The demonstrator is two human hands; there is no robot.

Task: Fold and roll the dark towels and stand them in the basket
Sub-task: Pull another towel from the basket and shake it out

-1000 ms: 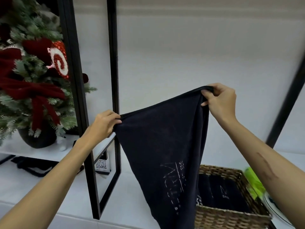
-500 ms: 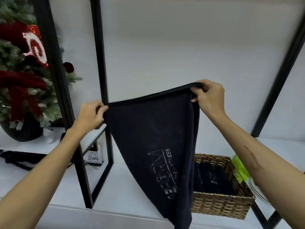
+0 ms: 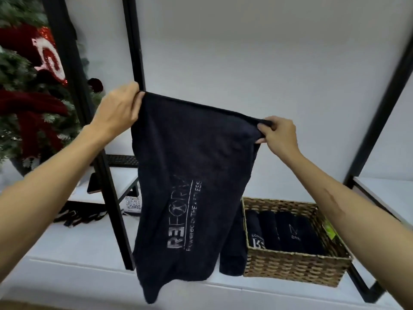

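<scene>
A dark navy towel (image 3: 190,166) with pale printed lettering hangs in the air in front of me, held up by its top edge. My left hand (image 3: 118,109) grips the upper left corner, and my right hand (image 3: 278,135) pinches the upper right corner, lower than the left. The towel's bottom hangs down near the white shelf (image 3: 73,249). To the lower right stands a woven wicker basket (image 3: 295,267) with several rolled dark towels (image 3: 288,233) upright inside. Another dark towel (image 3: 232,262) sits against the basket's left side, partly hidden behind the hanging one.
Black metal frame posts (image 3: 107,198) rise left of the towel and at the right (image 3: 380,108). A decorated Christmas tree (image 3: 29,97) fills the far left. A small QR-code card (image 3: 133,203) and dark straps (image 3: 78,217) lie on the shelf. Something green (image 3: 329,228) sits behind the basket.
My left hand has risen and my right hand has dropped, so the top edge now slopes down to the right. The towel hangs more squarely, lettering readable. The view has tilted down.
</scene>
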